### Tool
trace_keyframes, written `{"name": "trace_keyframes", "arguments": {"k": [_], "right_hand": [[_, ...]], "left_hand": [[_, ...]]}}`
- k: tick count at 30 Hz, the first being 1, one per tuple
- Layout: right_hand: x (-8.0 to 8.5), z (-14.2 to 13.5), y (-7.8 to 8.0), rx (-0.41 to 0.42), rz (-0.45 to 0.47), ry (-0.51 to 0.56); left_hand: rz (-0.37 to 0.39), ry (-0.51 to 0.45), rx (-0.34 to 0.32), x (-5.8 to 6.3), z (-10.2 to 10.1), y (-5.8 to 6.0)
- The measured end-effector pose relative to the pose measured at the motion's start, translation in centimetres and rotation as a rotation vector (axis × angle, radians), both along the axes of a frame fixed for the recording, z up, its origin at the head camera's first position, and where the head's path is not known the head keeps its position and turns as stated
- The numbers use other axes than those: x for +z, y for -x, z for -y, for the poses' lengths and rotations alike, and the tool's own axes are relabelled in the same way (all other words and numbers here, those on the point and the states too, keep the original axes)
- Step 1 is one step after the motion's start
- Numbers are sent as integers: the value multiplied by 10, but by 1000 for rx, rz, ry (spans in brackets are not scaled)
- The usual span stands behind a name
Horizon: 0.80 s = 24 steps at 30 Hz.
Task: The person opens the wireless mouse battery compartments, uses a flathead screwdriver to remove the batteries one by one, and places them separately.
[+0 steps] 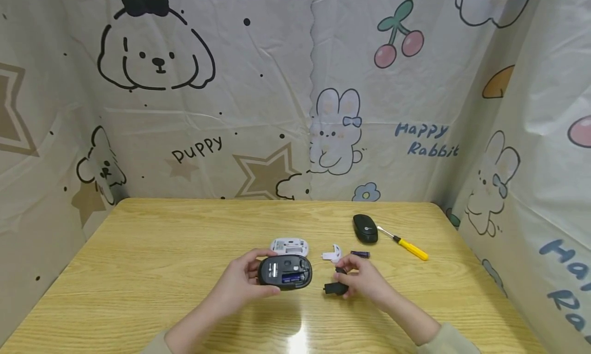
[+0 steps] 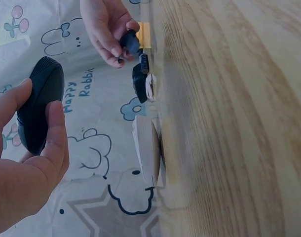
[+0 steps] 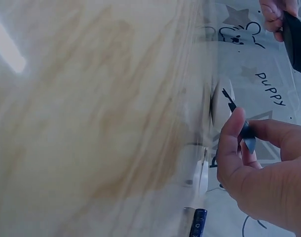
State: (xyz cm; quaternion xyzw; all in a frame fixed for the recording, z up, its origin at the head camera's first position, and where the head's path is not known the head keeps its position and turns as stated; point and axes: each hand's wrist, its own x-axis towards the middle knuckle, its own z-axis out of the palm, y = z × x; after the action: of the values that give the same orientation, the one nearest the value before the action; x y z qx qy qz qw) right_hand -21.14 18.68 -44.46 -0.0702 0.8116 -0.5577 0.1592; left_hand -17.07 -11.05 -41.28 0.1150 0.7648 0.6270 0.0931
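Note:
My left hand (image 1: 237, 279) grips a black computer mouse (image 1: 272, 274) by its left end, underside turned up. A blue battery (image 1: 292, 278) lies in the mouse's uncovered compartment. In the left wrist view the mouse (image 2: 42, 106) is held on edge between thumb and fingers, above the table. To the right, my right hand (image 1: 365, 279) pinches a small black battery cover (image 1: 336, 288). The right wrist view shows this cover (image 3: 247, 136) between thumb and fingertips, its thin tab sticking out. Behind the left hand a white mouse (image 1: 289, 246) lies bottom up with its compartment uncovered.
A white battery cover (image 1: 332, 254) and a loose blue battery (image 1: 360, 254) lie beyond the right hand. Farther back are a second black mouse (image 1: 366, 228) and a screwdriver with a yellow handle (image 1: 412, 248). A printed curtain (image 1: 258, 107) surrounds the wooden table (image 1: 161, 251).

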Motion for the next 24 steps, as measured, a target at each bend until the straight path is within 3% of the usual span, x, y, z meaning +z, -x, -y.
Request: {"name": "trace_keyframes", "arguments": {"k": [8, 15, 20, 24], "right_hand": [[-3, 0, 3, 10, 6, 18], [-7, -1, 9, 16, -8, -53], [-6, -2, 10, 53, -89, -148], [-8, -2, 12, 65, -203, -302]], "left_hand": [[2, 2, 6, 1, 1, 0], [16, 6, 17, 2, 2, -1], [11, 8, 17, 2, 2, -1], [14, 9, 11, 2, 3, -1]]}}
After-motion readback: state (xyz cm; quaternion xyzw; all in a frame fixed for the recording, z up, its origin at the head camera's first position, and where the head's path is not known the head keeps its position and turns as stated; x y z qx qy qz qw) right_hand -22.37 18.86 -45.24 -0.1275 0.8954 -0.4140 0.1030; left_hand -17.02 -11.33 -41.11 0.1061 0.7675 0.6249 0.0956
